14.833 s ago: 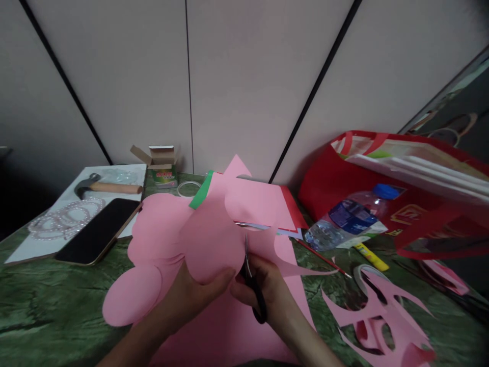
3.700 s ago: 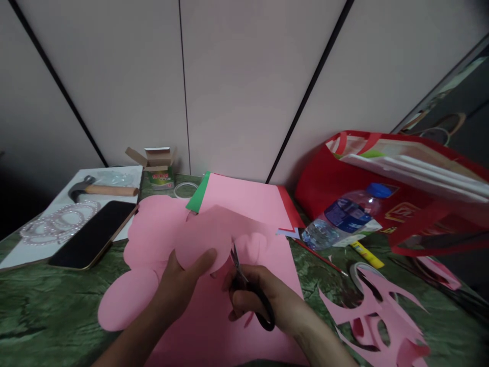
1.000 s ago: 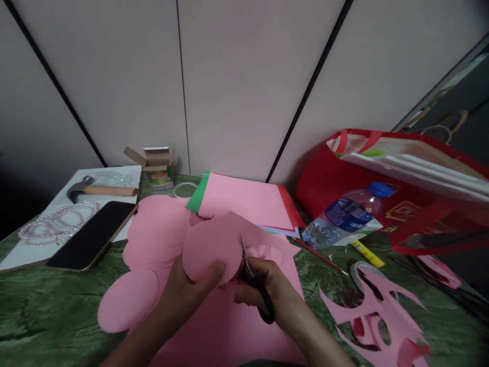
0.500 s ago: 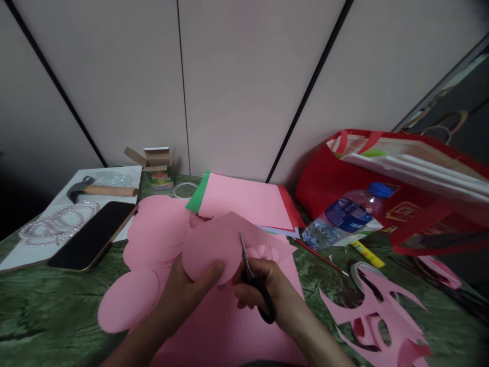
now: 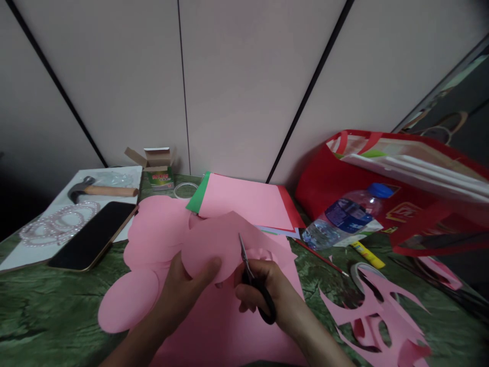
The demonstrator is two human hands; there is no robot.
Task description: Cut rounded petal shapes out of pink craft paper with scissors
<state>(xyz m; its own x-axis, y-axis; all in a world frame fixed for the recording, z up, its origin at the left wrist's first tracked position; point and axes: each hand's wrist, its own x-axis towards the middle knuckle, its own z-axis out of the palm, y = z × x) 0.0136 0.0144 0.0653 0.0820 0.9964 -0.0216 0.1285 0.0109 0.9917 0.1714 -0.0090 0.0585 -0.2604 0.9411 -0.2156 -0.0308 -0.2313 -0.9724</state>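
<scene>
My left hand (image 5: pixel 191 283) pinches a piece of pink paper (image 5: pixel 214 244), its thumb on top and its fingers underneath. The near side of this paper has a rounded edge, while a pointed part stretches away to the right. In my right hand (image 5: pixel 263 285) are black-handled scissors (image 5: pixel 263 298), their blades at the right side of the rounded part and pointing up and away. Below both hands lies a larger pink sheet (image 5: pixel 229 331). Several rounded pink cut-outs (image 5: pixel 160 232) are piled left of it, with an oval cut-out (image 5: pixel 128 300) nearest my left forearm.
Pink paper scraps (image 5: pixel 382 316) lie at the right. Behind them are a water bottle (image 5: pixel 344 214), a yellow tube (image 5: pixel 367 255) and a red bag (image 5: pixel 321 173). Coloured sheets (image 5: pixel 244 201) lie at the back. A phone (image 5: pixel 93 234), hammer (image 5: pixel 103 190) and small box (image 5: pixel 160 176) stand left.
The held pink paper has turned and shifted very slightly in my left hand's grip, its thumb moving a little left. My right hand with the scissors stays nearly in place.
</scene>
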